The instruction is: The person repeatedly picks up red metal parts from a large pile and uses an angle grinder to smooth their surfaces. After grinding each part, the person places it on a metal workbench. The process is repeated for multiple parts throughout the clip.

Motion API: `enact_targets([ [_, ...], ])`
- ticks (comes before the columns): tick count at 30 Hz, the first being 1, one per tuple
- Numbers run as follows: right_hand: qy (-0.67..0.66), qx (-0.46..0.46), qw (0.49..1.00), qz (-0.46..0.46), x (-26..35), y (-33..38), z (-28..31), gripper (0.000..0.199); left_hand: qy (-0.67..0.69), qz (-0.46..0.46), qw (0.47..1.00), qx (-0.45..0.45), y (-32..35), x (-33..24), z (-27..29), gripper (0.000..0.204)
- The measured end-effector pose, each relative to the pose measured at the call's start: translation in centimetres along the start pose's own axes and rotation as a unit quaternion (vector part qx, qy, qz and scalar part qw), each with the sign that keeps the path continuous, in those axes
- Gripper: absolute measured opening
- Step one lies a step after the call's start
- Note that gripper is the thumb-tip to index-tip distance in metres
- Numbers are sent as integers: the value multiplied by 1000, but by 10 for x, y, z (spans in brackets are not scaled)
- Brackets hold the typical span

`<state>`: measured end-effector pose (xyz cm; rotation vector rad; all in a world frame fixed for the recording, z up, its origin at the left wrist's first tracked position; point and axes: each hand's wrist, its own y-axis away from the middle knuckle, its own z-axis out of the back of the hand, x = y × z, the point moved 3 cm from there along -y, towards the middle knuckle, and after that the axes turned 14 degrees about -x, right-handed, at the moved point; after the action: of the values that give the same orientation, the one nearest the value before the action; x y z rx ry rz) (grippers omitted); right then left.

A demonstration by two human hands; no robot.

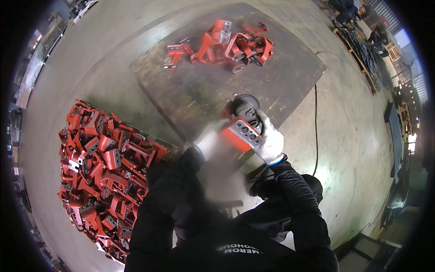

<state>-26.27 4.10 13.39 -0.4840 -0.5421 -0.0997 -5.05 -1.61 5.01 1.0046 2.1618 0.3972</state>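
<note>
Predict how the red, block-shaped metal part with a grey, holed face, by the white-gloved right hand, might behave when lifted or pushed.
The red metal part is probably stiff, given its thick, blocky shape. Its bare-looking metal face suggests some weight for its size. Flat sides and squared corners should make rolling unlikely.

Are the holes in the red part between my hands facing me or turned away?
Facing you: the red part has its grey face toward the camera, dark holes showing.

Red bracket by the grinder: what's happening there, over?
Right hand at red bracket, grip partly hidden. Left hand blurred alongside. Bracket's holed face showing. Angle grinder close on its far side.
</note>
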Motion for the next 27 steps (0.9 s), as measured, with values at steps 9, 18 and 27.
enact_targets([
  [9, -24, -1, 1000, 14, 7, -5, 3, 78, -42, 19, 981, -188, 13, 0, -25, 36],
  [18, -31, 1, 999, -45, 1, -6, 6, 82, -74, -8, 987, -142, 1, 1, -8, 33],
  [27, -187, 37, 952, -240, -27, -8, -2, 91, -144, -87, 982, -85, 11, -6, -17, 31],
])
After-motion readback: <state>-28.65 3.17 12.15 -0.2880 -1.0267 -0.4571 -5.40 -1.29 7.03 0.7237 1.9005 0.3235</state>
